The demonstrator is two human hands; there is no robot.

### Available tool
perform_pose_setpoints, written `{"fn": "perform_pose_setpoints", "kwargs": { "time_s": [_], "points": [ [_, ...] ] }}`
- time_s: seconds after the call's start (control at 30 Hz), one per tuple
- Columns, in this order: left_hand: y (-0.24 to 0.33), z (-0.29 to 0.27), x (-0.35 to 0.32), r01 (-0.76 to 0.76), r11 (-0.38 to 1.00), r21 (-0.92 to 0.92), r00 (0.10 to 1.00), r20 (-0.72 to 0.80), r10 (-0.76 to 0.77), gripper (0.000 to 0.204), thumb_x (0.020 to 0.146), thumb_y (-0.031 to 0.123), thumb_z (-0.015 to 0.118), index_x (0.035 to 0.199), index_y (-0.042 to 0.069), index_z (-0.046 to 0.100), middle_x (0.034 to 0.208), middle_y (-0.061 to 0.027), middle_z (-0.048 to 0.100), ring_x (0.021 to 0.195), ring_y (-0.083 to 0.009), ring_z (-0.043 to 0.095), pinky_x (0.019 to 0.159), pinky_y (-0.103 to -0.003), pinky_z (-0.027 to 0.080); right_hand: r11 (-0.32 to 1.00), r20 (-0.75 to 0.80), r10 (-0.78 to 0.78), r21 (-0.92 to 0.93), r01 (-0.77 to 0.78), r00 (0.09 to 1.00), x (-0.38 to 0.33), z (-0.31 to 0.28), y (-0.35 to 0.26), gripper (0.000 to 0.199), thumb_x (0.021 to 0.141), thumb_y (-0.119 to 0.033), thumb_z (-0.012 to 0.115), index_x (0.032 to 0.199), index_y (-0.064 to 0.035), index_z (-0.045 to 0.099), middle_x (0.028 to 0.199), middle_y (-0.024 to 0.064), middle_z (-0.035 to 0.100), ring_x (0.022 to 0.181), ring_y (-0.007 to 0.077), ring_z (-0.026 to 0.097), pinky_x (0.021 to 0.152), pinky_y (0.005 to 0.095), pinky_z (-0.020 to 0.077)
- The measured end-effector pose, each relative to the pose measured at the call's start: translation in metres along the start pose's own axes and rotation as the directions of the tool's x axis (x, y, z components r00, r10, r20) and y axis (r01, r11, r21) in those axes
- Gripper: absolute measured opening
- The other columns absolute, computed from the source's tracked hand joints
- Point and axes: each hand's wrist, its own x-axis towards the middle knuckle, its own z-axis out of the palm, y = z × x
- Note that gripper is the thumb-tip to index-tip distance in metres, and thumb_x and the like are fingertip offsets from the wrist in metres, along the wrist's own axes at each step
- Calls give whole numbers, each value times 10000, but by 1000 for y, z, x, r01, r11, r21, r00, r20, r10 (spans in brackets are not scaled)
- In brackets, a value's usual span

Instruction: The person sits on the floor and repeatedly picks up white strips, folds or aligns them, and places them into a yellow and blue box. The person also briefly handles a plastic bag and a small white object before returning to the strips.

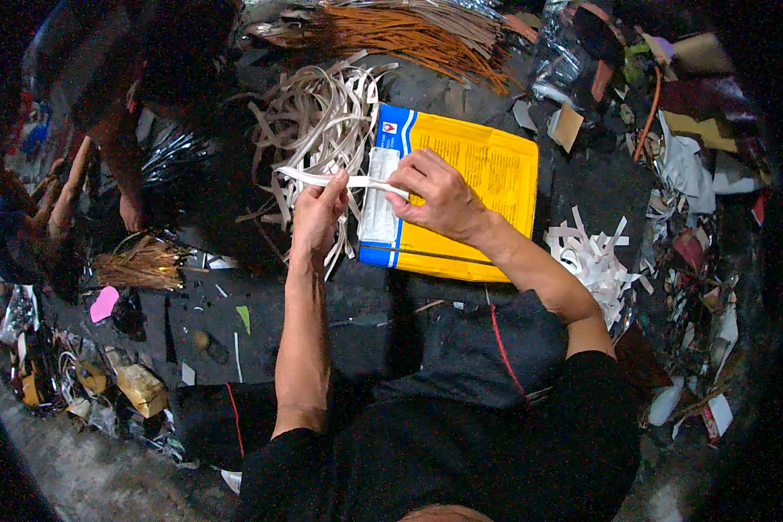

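Observation:
Between my two hands runs a flat white strip (pixel 370 184), stretched roughly level. My left hand (pixel 316 214) pinches it with thumb and fingers. My right hand (pixel 437 195) grips the strip's other end, fingers curled, above a yellow and blue printed packet (pixel 487 165) that lies flat in front of me. A white block-like patch (pixel 377 213) shows at the packet's left side. Just beyond my left hand spreads a loose tangle of long whitish strips (pixel 322 122). What sits inside my right fingers is partly hidden.
Short white cut strips (pixel 592 261) are heaped right of my right forearm. Far ahead lie bundled orange-brown strips (pixel 418 39). A co-worker's arm (pixel 123 165) reaches down at the left, near a brown-gold bundle (pixel 139 263). Mixed scraps line both sides, including a pink piece (pixel 104 304).

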Motion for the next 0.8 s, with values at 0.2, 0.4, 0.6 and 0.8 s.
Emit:
{"fn": "perform_pose_setpoints", "kwargs": {
  "time_s": [0.2, 0.4, 0.6, 0.8],
  "points": [
    [0, 4, -3, -22, 932, -362, 999, 22, 32, 212, 908, 228, 632, 985, 38, 581, 782, 4, 571, 688, -72, 524, 606, -215, 422, 993, 47, 100, 51, -102, 994, -2, -4, -3, 139, 787, -122, 677, 830, -30, 582, 800, 107, 562, 781, 285, 574, 707, 383, 489],
    [9, 22, -20, -88, 991, 102, 996, 28, 85, 191, 905, 241, 637, 869, 54, 623, 689, 50, 520, 597, -32, 413, 536, -201, 308, 951, 68, 257, 162, -265, 964, -7, -8, -10, 129, 804, -133, 678, 847, -25, 622, 836, 104, 593, 810, 286, 595, 727, 380, 495],
    [4, 19, -16, 33, 998, -55, 999, 18, -32, 179, 905, 214, 639, 870, 39, 636, 706, 25, 565, 601, -47, 454, 543, -192, 343, 969, 44, 180, 161, -185, 983, -7, -2, -5, 104, 806, -120, 675, 826, -22, 649, 832, 97, 599, 823, 277, 596, 740, 371, 495],
    [-18, 1, -2, -17, 918, -396, 994, 92, 59, 167, 910, 188, 631, 879, 25, 612, 739, -7, 585, 630, -67, 514, 569, -193, 400, 973, 13, 167, 158, -167, 986, 0, 9, -9, 98, 787, -102, 691, 835, -23, 660, 821, 92, 592, 818, 267, 596, 737, 354, 495]
  ]
}}
